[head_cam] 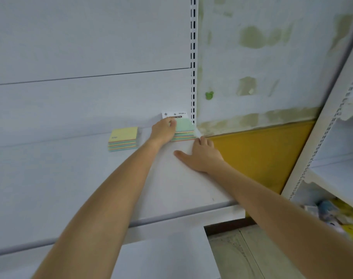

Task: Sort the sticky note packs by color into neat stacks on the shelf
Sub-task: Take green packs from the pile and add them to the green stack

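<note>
- Shelf: white and flat. There is wide bare room to the left and front. Its right end stops at a drop beside a yellow panel.
- Slotted upright: marks the back right corner and, judged, serves as a stop for squaring packs.
- Green-topped stack: sits in that corner, header card against the back wall, edges slightly uneven.
- Yellow-topped stack: stands apart to the left, near the back wall and clear of both arms.
- Left grip: fingers curled over the green-topped stack's left side, holding it, probably to steady it.
- Right grip: spread flat on the shelf, fingertips at the stack's front right corner and close to the shelf end.
</note>
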